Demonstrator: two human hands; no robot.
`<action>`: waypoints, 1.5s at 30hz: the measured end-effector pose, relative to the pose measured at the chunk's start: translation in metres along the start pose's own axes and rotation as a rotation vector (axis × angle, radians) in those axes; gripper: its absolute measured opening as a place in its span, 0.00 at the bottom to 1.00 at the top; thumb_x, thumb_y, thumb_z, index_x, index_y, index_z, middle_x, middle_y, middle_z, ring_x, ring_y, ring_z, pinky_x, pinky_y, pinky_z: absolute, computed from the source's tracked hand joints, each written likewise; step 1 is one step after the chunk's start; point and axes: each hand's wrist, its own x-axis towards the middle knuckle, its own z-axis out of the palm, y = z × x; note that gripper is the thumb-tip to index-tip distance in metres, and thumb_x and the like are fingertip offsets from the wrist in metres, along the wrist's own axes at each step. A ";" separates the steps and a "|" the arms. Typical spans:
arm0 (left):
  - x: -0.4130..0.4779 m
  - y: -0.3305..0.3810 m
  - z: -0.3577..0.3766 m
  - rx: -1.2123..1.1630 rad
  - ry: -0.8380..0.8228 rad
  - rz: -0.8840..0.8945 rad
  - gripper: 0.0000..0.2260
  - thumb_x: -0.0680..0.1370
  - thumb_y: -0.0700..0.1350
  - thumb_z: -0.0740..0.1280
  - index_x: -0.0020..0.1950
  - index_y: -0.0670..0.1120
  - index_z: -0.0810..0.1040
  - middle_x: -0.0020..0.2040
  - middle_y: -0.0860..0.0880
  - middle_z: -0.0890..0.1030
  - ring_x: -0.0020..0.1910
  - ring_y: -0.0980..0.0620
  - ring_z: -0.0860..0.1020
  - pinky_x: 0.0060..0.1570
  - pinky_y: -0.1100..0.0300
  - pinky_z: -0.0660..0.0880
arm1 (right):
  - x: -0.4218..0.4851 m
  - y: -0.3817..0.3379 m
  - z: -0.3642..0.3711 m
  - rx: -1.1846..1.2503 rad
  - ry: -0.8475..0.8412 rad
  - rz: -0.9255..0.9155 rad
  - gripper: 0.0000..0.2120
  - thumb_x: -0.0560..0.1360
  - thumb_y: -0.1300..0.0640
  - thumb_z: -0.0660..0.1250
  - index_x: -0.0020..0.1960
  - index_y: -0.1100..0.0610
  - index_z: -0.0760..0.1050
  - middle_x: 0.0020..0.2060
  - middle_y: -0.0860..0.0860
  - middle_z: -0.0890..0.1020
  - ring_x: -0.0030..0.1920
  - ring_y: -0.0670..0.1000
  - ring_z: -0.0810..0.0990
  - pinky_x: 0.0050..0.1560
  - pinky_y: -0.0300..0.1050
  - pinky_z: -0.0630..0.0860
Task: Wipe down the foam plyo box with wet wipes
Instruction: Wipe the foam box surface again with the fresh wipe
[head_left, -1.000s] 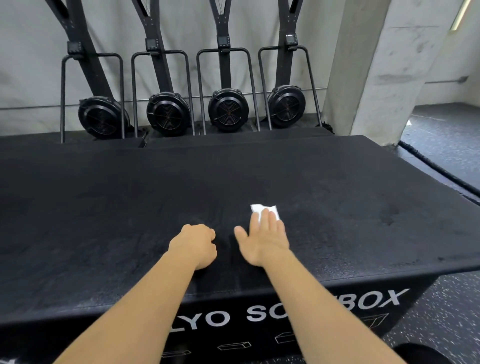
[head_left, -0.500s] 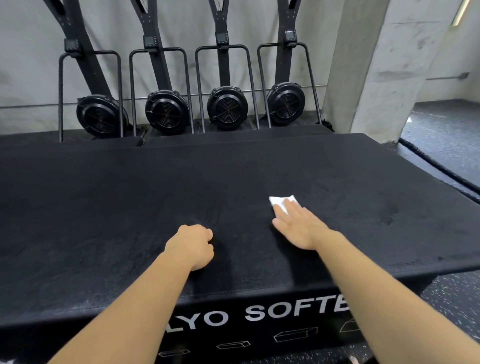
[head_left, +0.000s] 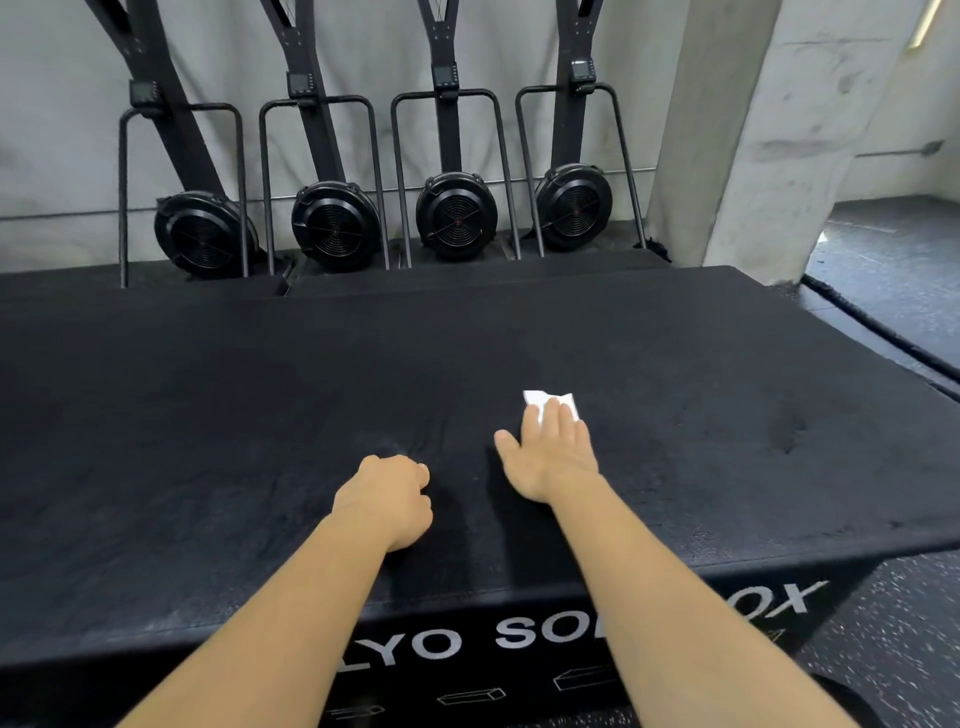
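Wipe: white and folded small, lying flat on the box top just right of the frame's centre. Only its far edge shows past the fingertips.
Fingers: those of the right hand lie straight and together, pressed flat on the wipe. They are not curled round it, and the thumb is spread toward the left of the frame.
Wipe from palm: it sits ahead of the palm, toward the top of the frame, so it is pinned under the fingertips alone.
Left hand: clenched in a fist with nothing seen in it. It rests on the surface left of the right hand and a little lower in the frame, apart from the wipe.
Box: black foam. Its long axis runs left to right across the frame, with broad stretches of top on both sides of the wipe.
Nearer hand: the right, already on the wipe.
Coming move, as I judge: a sideways stroke along the long axis, where the flat hand must keep its pressure or the wipe may bunch or slip out.
Dent: a small dimple in the top, right of the wipe.
Behind: four black fan machines stand along the wall in the upper frame.
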 end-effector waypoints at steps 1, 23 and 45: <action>0.000 0.000 0.000 -0.001 0.002 -0.002 0.18 0.82 0.47 0.56 0.71 0.52 0.68 0.73 0.48 0.65 0.70 0.47 0.65 0.57 0.54 0.72 | -0.002 -0.011 0.003 -0.007 0.000 -0.039 0.34 0.82 0.40 0.41 0.80 0.58 0.39 0.79 0.58 0.39 0.78 0.56 0.37 0.77 0.54 0.41; -0.009 0.007 -0.005 0.086 -0.021 0.008 0.19 0.83 0.46 0.55 0.74 0.49 0.65 0.74 0.49 0.64 0.72 0.46 0.60 0.64 0.52 0.71 | 0.036 0.122 -0.040 0.063 -0.040 0.016 0.26 0.81 0.41 0.46 0.76 0.51 0.55 0.75 0.51 0.56 0.71 0.59 0.59 0.71 0.57 0.60; 0.027 0.026 -0.023 0.173 0.342 -0.167 0.14 0.79 0.52 0.60 0.35 0.49 0.72 0.32 0.54 0.70 0.37 0.52 0.67 0.57 0.54 0.67 | 0.053 0.063 -0.035 0.010 -0.043 -0.252 0.22 0.82 0.44 0.48 0.73 0.50 0.58 0.74 0.52 0.57 0.69 0.59 0.62 0.69 0.51 0.58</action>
